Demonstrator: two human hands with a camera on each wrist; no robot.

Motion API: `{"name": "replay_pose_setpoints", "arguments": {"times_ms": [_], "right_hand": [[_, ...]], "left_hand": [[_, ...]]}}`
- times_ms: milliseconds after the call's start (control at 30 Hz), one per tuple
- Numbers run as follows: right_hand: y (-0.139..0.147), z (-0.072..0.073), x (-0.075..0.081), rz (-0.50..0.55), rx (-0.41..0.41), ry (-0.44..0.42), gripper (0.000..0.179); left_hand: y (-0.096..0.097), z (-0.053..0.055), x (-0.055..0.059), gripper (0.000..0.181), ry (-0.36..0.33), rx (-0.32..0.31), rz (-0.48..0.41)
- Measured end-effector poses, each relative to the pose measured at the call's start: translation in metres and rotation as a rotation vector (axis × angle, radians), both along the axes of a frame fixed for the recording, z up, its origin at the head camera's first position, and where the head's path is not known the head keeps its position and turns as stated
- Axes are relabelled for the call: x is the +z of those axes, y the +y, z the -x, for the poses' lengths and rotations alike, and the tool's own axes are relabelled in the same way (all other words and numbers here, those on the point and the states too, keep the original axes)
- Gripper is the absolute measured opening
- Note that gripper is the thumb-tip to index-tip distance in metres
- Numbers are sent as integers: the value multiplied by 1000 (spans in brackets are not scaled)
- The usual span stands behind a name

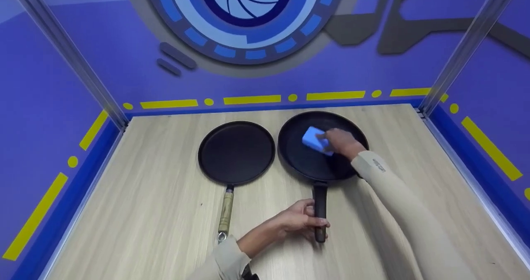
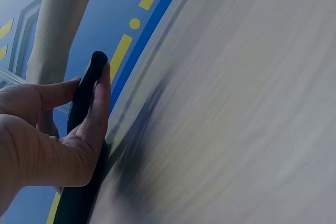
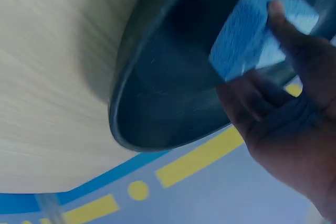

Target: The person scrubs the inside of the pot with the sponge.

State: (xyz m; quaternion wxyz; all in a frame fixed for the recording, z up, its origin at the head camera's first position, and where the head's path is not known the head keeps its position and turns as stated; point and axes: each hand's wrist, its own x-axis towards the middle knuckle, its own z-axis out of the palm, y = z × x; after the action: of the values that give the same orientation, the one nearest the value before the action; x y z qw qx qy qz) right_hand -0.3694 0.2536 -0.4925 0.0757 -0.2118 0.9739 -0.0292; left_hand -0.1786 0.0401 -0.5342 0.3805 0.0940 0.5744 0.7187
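A deep black frying pan sits on the right half of the table, its black handle toward me. My left hand grips that handle near its end, thumb across it; the left wrist view shows the handle between thumb and fingers. Over the pan's inside, my right hand pinches a blue sponge. In the right wrist view the thumb lies on top of the sponge and the fingers are at its side, within the pan's rim.
A flat black crepe pan with a wooden handle lies just left of the frying pan. The wood-grain table is bounded by blue-purple panels with yellow marks at the back and sides. Metal posts stand at the corners.
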Motion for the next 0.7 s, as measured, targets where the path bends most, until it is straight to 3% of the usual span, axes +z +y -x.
{"name": "replay_pose_setpoints", "arguments": {"times_ms": [67, 233, 467, 700], "right_hand": [[4, 8, -4, -44, -63, 52, 49], [15, 14, -9, -72, -112, 33, 56], [22, -1, 0, -68, 22, 2, 55], [17, -34, 8, -65, 174, -19, 55]], "left_hand": [[1, -3, 0, 27, 10, 0, 1], [3, -7, 2, 24, 58, -13, 44], [-1, -2, 5, 23, 76, -39, 109], [-4, 0, 6, 25, 95, -23, 131]]}}
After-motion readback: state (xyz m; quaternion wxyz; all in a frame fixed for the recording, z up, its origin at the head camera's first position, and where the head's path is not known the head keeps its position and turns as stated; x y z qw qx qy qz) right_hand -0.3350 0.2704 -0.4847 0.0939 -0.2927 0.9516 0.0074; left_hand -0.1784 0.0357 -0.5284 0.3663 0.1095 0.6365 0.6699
